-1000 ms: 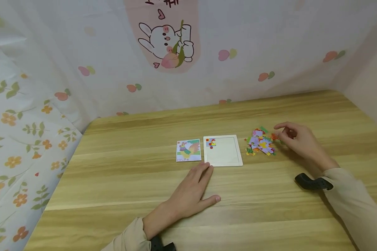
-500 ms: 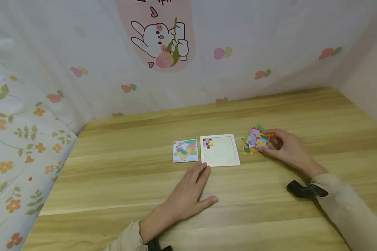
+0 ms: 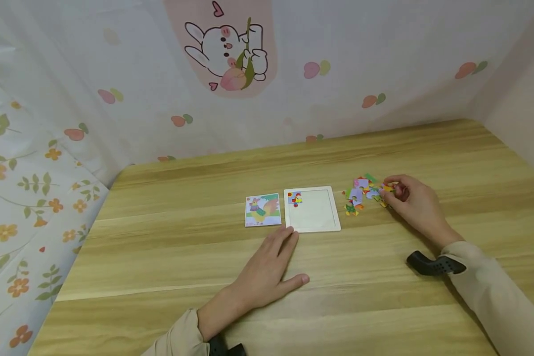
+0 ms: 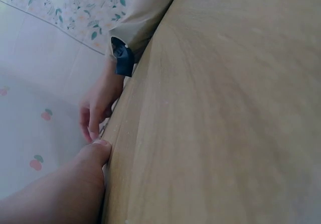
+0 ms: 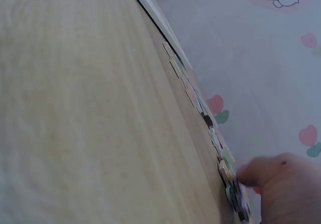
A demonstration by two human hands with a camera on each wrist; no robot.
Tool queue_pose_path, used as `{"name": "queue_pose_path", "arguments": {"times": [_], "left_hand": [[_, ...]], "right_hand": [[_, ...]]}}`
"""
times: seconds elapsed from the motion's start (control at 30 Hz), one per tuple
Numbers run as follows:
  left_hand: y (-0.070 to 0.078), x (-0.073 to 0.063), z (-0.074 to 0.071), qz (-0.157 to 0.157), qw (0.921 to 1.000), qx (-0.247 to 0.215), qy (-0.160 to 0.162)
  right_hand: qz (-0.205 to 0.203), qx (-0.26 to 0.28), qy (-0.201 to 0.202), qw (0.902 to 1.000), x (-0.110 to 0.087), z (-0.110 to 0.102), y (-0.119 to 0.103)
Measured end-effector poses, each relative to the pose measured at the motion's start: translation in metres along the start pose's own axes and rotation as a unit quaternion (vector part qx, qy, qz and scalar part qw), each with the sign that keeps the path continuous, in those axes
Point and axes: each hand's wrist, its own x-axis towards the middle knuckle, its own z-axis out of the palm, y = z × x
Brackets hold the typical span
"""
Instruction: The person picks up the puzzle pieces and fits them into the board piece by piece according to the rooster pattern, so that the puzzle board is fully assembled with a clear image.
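Note:
My left hand [image 3: 263, 273] lies flat on the table, fingers extended, its fingertips touching the lower left corner of a white puzzle tray [image 3: 311, 228]. A few joined jigsaw pieces [image 3: 295, 199] fill the tray's upper left corner. To the right of the tray is a loose heap of colourful jigsaw pieces [image 3: 357, 195]. At the heap's right side my right hand [image 3: 417, 205] pinches jigsaw pieces [image 3: 386, 188] between thumb and fingers; how many is unclear. In the right wrist view the thumb [image 5: 256, 171] is blurred beside the pieces [image 5: 228, 181].
A square picture card [image 3: 263, 210] of a colourful bird lies left of the tray. The wooden table [image 3: 160, 257] ends at a patterned curtain [image 3: 138, 74] behind and at the left. Each wrist wears a black device, such as the one [image 3: 433, 264] on the right.
My right hand has come down onto the heap from its right, then drawn some pieces to the right, spreading the heap. The left hand stays at the tray corner.

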Motion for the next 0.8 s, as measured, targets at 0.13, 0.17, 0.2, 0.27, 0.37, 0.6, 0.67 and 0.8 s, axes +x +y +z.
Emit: {"name": "queue_pose_path", "arguments": {"times": [0.13, 0.17, 0.2, 0.27, 0.37, 0.6, 0.67, 0.8], "left_hand": [[0.0001, 0.0003, -0.0009, -0.003, 1.0, -0.004, -0.006], [0.0003, 0.0005, -0.0012, -0.004, 1.0, -0.005, -0.007], [0.0004, 0.0005, -0.0013, -0.006, 0.9999, -0.006, -0.009], [0.0007, 0.0004, -0.0011, -0.007, 0.9999, -0.005, -0.013], [0.0012, 0.0005, -0.001, -0.01, 0.9998, -0.005, -0.016], [0.0014, 0.0008, -0.0012, -0.013, 0.9998, -0.005, -0.016], [0.0016, 0.0007, -0.0013, -0.014, 0.9997, -0.005, -0.017], [0.0014, 0.0008, -0.0006, -0.013, 0.9998, -0.006, -0.016]], "right_hand": [[0.007, -0.002, 0.025, 0.9997, 0.0006, -0.0002, 0.0008], [0.01, -0.003, 0.032, 0.9994, 0.0007, -0.0003, 0.0009], [0.012, -0.003, 0.037, 0.9992, 0.0006, -0.0002, 0.0011], [0.011, -0.005, 0.043, 0.999, 0.0, 0.0, 0.0015], [-0.009, -0.018, 0.046, 0.9988, -0.001, -0.0002, 0.0013], [-0.073, -0.07, -0.003, 0.9949, -0.001, 0.0007, -0.0007], [-0.077, -0.073, -0.014, 0.9943, -0.0009, 0.0013, -0.0014], [-0.085, -0.073, -0.021, 0.9935, -0.001, 0.0022, -0.0015]]}}
